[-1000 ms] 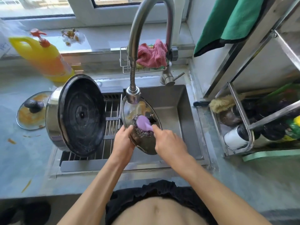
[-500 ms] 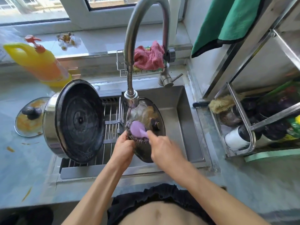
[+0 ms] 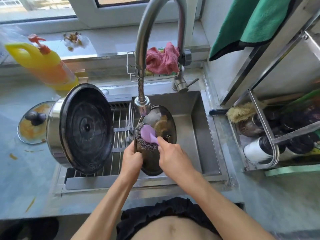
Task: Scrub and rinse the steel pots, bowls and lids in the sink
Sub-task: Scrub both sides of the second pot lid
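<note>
Your left hand (image 3: 132,157) grips the round glass lid (image 3: 156,141) by its left rim. Your right hand (image 3: 173,157) holds the purple-handled steel-wool scrubber (image 3: 147,136). The wet lid looks slippery and breakable.

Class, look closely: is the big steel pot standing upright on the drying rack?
No. The steel pot lies tipped on its side over the rack, dark base showing.

Single head view — looks steeply down, close over sink (image 3: 204,135), facing window wall.

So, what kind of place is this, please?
Most likely a home kitchen: a steel sink with a tall tap, a dish soap bottle by the window, and a lid being scrubbed.
</note>
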Available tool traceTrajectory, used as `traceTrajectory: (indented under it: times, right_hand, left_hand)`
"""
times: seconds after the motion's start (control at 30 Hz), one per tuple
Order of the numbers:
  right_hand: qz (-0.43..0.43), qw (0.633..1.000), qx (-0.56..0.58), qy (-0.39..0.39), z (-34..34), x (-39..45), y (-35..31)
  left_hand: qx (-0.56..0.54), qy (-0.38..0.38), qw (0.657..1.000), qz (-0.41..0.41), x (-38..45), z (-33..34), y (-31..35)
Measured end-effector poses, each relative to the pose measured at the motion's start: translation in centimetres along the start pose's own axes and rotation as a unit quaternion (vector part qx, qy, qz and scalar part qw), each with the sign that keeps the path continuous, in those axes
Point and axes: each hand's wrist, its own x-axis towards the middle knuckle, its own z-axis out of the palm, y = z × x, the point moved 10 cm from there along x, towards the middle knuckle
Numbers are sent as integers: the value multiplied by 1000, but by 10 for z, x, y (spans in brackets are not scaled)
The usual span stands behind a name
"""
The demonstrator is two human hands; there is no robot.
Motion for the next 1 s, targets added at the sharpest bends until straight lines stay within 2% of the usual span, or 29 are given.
traceTrajectory:
  times: [0.1, 0.13, 0.23, 0.33, 0.37, 0.47, 0.57, 0.67, 0.77, 0.87, 0.97, 1.0]
  right_hand:
    - [42, 999, -24, 19, -14, 12, 21]
    - [38, 998, -44, 14, -14, 11, 20]
    - [-78, 992, -92, -24, 5, -1, -15]
    - [-32, 994, -106, 4, -15, 16, 10]
    - [-48, 990, -132, 5, -18, 20, 9]
    - [-141, 967, -213, -26, -9, 9, -15]
    - [-137, 956, -261, 2, -29, 24, -5]
    - [-222, 908, -354, -20, -24, 23, -18]
    - [-205, 926, -318, -17, -31, 34, -15]
    - [-261, 901, -344, -43, -18, 33, -17]
    - [-194, 932, -305, -27, -27, 41, 3]
    - [-205, 931, -301, -24, -23, 41, 1]
  left_hand:
    - [12, 10, 1000, 3, -2, -6, 5]
    - [6, 13, 1000, -1, -1, -8, 6]
    - [-19, 36, 999, -4, 3, -17, 10]
    - [32, 29, 999, -10, 18, -25, 7]
    - [48, 32, 998, -16, 23, -31, 3]
    - [90, 30, 995, -37, 37, -47, -3]
    - [123, 19, 991, -51, 47, -50, 6]
    - [123, 21, 990, -59, 50, -51, 17]
    - [149, 5, 988, -51, 54, -47, 21]
    - [155, -10, 986, -58, 51, -40, 18]
    - [177, -21, 983, -54, 53, -35, 22]
    - [183, -16, 981, -56, 54, -36, 21]
